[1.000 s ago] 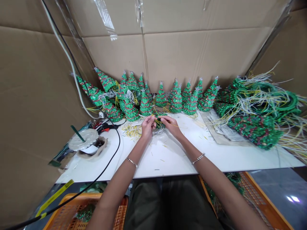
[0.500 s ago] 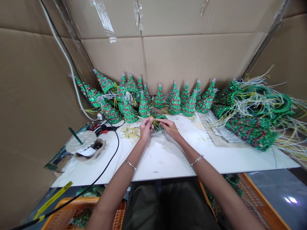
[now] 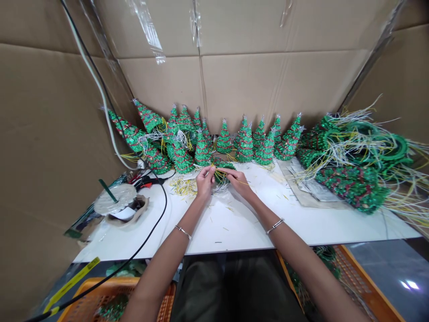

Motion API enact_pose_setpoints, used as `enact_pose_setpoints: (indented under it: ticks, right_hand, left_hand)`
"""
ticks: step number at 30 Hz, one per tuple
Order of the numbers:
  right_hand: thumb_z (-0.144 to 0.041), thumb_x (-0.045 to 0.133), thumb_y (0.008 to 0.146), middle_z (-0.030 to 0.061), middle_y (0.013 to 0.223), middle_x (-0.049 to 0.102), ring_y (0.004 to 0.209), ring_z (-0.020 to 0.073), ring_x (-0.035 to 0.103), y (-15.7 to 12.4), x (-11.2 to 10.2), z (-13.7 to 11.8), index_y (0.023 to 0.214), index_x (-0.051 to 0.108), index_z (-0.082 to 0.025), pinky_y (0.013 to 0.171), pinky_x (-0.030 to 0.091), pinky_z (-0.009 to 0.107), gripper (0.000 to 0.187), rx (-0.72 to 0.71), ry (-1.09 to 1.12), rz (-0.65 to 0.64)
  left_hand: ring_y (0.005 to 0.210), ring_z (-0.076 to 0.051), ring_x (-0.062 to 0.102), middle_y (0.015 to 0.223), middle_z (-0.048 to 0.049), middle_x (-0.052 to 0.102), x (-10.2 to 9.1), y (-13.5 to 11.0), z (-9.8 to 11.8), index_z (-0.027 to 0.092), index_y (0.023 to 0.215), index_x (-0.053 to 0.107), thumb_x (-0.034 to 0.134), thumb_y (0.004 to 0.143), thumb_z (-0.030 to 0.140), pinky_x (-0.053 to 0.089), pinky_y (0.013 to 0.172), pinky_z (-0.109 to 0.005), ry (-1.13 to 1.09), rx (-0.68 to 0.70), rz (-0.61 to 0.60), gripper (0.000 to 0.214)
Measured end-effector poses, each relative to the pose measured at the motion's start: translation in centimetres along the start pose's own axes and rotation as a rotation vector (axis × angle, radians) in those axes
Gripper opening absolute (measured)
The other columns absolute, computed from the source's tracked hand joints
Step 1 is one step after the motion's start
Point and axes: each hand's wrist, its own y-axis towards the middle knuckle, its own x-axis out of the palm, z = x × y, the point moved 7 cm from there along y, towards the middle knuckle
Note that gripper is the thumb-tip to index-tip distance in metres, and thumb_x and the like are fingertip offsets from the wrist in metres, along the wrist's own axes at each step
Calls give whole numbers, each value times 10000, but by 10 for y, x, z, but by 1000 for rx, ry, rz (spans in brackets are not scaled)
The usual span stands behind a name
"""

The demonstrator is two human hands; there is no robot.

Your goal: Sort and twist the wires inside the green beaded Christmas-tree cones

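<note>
Thin yellow wires (image 3: 221, 173) run between my two hands above the middle of the table. My left hand (image 3: 205, 180) pinches them between thumb and fingers. From the other side my right hand (image 3: 238, 182) grips the same wires, its forefinger reaching toward the left thumb. One yellow end sticks out past the right hand. Just behind and beneath the fingers lies a small green tinsel tree (image 3: 224, 164) on its side, partly hidden by them. White wires (image 3: 219, 187) trail below it on the table.
Several upright tinsel trees (image 3: 244, 145) line the cardboard wall. A heap of larger trees with long wires (image 3: 355, 185) lies right. Wire scraps (image 3: 182, 185) sit left of my hands. A spool (image 3: 115, 200) and black cable (image 3: 157, 219) are at left; orange baskets (image 3: 87, 286) stand below.
My right forefinger has stretched further toward my left thumb along the wires. Both hands stay in nearly the same place; the whole view has shifted slightly.
</note>
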Motion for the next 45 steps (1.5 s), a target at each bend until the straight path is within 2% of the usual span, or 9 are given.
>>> enact_pose_setpoints:
  ticks: [15, 18, 22, 26, 29, 33, 37, 41, 45]
  right_hand:
    - [-147, 445, 786, -9, 1054, 721, 1000, 178, 635, -1, -3, -4, 1024, 741, -252, 932, 462, 318, 394, -5, 22, 29]
    - [-227, 497, 813, 12, 842, 715, 775, 164, 635, -1, -5, 1, 1006, 732, -222, 750, 501, 293, 305, 68, 127, 78]
    - [-340, 622, 790, -39, 605, 570, 505, 101, 514, 1, -8, 7, 1010, 697, -213, 553, 456, 250, 265, 138, 386, 133]
    - [-342, 719, 705, -21, 713, 610, 670, 113, 591, 4, -9, 12, 973, 694, -212, 706, 513, 266, 299, 161, 696, 176]
    - [-358, 747, 674, 1, 757, 637, 717, 116, 592, 6, -9, 18, 923, 700, -193, 799, 523, 292, 302, 177, 774, 186]
    - [-427, 710, 713, 25, 817, 657, 676, 110, 568, 6, -9, 23, 954, 679, -191, 771, 536, 313, 339, 187, 723, 194]
    - [-480, 652, 768, -2, 717, 605, 537, 86, 467, 6, -8, 22, 1023, 654, -194, 552, 483, 249, 382, 154, 615, 149]
    - [-484, 546, 857, -29, 568, 509, 456, 88, 369, 4, -2, 15, 1109, 673, -180, 447, 348, 229, 415, 79, 297, 24]
    - [-399, 507, 888, 19, 744, 672, 494, 99, 415, 1, 0, 6, 1186, 672, -185, 511, 379, 240, 402, -38, -49, -47]
  left_hand:
    - [383, -42, 401, 472, 67, 511, 2, -1, 2, 142, 839, 651, 783, 639, 449, 271, 388, -171, 58, 7, -28, 389]
    - [412, -44, 460, 598, 20, 618, 4, -1, 3, 143, 854, 629, 772, 658, 450, 272, 375, -167, -7, -2, -58, 391]
    - [475, -43, 538, 900, -43, 690, 4, -1, 4, 153, 837, 589, 773, 660, 441, 312, 369, -164, -85, -24, -67, 384]
    - [414, -21, 463, 774, 0, 670, 0, 4, 5, 156, 813, 579, 786, 645, 431, 300, 359, -156, -87, -19, -58, 383]
    - [400, -24, 440, 756, -9, 681, -4, 10, 6, 153, 812, 587, 794, 631, 432, 279, 352, -163, -53, -2, -63, 392]
    - [393, -25, 420, 753, -19, 692, -14, 15, 7, 150, 825, 601, 803, 612, 435, 261, 351, -170, -30, 10, -25, 409]
    - [400, -31, 425, 741, -24, 699, -13, 15, 14, 148, 818, 612, 793, 633, 416, 278, 366, -172, 17, 37, -61, 373]
    - [450, -58, 505, 784, -49, 715, 0, 8, 21, 146, 812, 637, 774, 662, 404, 299, 378, -174, 105, 66, -170, 329]
    - [403, -29, 469, 971, -74, 719, 6, 4, 23, 150, 811, 659, 762, 674, 403, 282, 357, -184, 123, 79, -186, 306]
